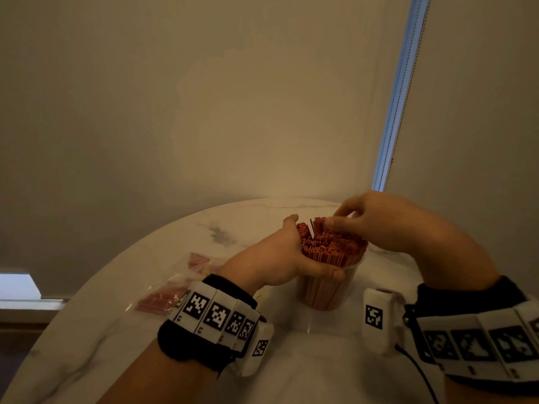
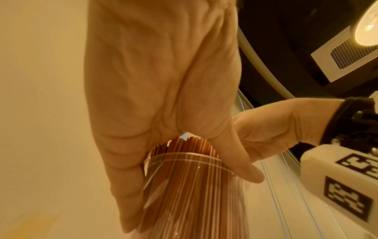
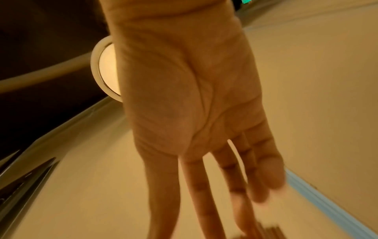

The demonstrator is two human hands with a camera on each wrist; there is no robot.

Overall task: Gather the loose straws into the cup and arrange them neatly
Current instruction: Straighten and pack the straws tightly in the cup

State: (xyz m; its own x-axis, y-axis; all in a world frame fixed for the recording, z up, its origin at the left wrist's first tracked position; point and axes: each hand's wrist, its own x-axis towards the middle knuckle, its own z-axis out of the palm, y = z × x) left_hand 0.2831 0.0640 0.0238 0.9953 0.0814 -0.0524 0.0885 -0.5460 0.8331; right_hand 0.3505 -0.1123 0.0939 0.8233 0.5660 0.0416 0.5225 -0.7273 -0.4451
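Upright, straws (image 1: 329,246) fill cup (image 1: 323,293).

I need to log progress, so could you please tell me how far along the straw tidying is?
Mostly done: the clear cup is packed with red straws. In hand: the left hand grips the cup at its rim while the right hand works the straw tops, where a few stand higher. Left: levelling those, and a plastic bag beside the cup holds more red straws.
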